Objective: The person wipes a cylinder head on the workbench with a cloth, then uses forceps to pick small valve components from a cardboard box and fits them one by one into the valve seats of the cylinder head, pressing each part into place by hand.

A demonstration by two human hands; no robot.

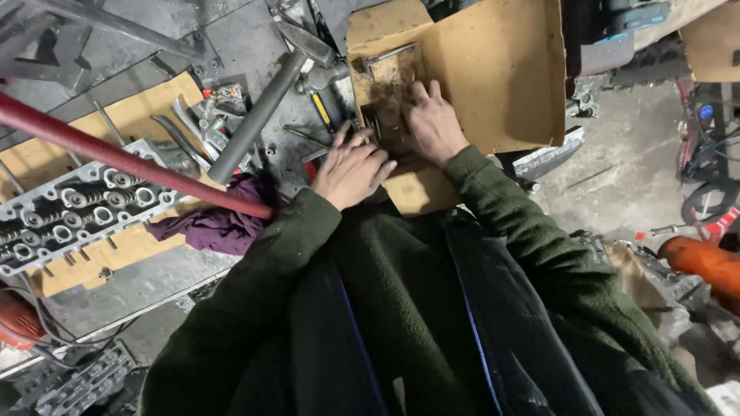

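Note:
My left hand [351, 168] rests at the near edge of a brown cardboard sheet [493, 77], fingers curled around small dark metal parts [370, 123]; what it grips is hidden. My right hand [433, 123] lies palm down on the oily dark patch [389, 88] of the cardboard, fingers spread over the small parts there. A metal bar [389, 54] lies at the far edge of that patch. Both arms wear dark green fleece sleeves.
A cylinder head [69, 208] with valve springs lies on cardboard at the left, crossed by a red bar [116, 158]. A purple rag [223, 223], a large hammer [266, 100], wrenches [181, 127] and a screwdriver [322, 108] lie beside it. An orange cylinder [705, 262] sits at the right.

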